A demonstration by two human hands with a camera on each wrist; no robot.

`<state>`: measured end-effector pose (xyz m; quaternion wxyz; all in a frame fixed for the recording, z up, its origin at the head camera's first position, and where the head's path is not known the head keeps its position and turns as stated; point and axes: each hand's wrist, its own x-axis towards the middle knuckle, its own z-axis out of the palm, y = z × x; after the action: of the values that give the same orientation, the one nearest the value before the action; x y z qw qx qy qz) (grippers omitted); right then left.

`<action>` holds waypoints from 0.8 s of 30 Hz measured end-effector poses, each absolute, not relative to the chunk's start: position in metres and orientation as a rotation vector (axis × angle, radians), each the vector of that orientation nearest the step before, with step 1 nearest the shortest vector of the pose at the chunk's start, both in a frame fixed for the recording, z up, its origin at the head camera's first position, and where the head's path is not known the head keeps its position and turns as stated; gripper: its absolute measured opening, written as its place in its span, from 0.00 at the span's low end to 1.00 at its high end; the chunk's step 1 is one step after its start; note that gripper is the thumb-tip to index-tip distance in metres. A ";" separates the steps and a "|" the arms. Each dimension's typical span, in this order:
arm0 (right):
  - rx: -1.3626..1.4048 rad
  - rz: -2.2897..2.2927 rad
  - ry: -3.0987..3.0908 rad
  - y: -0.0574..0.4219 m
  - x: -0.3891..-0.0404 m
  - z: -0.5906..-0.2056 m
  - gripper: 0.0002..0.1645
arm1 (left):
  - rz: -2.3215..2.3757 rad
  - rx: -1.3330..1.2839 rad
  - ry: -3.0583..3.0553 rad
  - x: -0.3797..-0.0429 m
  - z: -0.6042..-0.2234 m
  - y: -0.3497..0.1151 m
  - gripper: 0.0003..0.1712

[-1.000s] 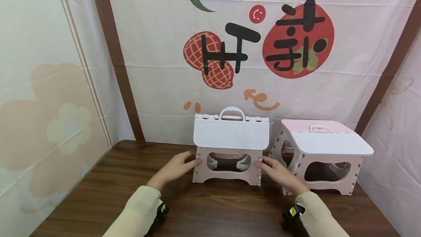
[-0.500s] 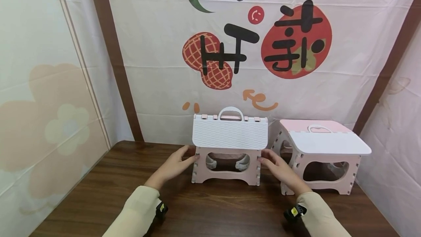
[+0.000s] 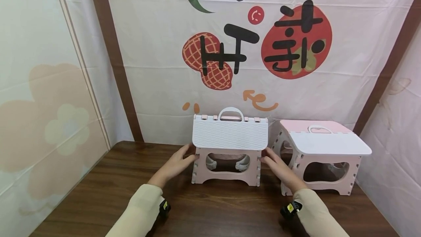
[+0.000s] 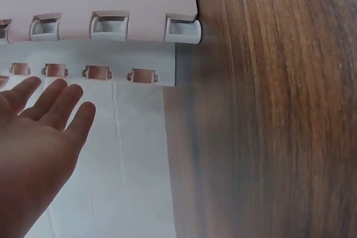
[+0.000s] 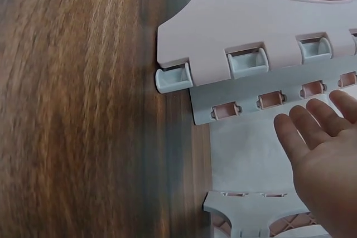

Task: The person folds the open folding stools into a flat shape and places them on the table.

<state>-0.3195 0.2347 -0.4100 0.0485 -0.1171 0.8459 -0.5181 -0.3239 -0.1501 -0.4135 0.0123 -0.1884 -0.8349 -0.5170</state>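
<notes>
A folding step stool (image 3: 230, 132) stands on the table, with a white woven-textured top half sloping down, pink front leg panel and a white handle arched on top. My left hand (image 3: 172, 167) is at its left side, thumb at the panel's edge. On the opposite side my right hand (image 3: 279, 167) has its thumb by the right edge. In the left wrist view, the left hand's fingers (image 4: 81, 121) are extended beside the hinged side panel. The right wrist view shows the right hand's fingers (image 5: 290, 132) likewise extended by the hinges.
A second folding stool (image 3: 332, 143), pink and white with its top flat, stands close on the right. The brown wood-grain table (image 3: 210, 207) ends at a printed fabric backdrop (image 3: 158, 83) behind the stools.
Both hands have shifted slightly up and back along the stool's sides, thumbs sliding from the front panel toward its outer edges. The stool keeps its place and shape.
</notes>
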 end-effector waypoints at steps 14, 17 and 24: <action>-0.279 -1.560 2.536 0.235 -0.328 -0.417 0.51 | -1.787 -0.584 -2.564 -0.328 -0.414 -0.147 0.44; -0.333 -1.560 2.522 0.235 -0.330 -0.419 0.51 | -1.816 -0.576 -2.546 -0.331 -0.416 -0.147 0.46; -0.424 -1.656 2.465 0.230 -0.335 -0.422 0.53 | -1.880 -0.546 -2.524 -0.337 -0.420 -0.147 0.50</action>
<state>-0.3354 0.2303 -0.4220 0.0708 -0.1411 0.8197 -0.5506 -0.3371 -0.1466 -0.4204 -0.0260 -0.1708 -0.7900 -0.5883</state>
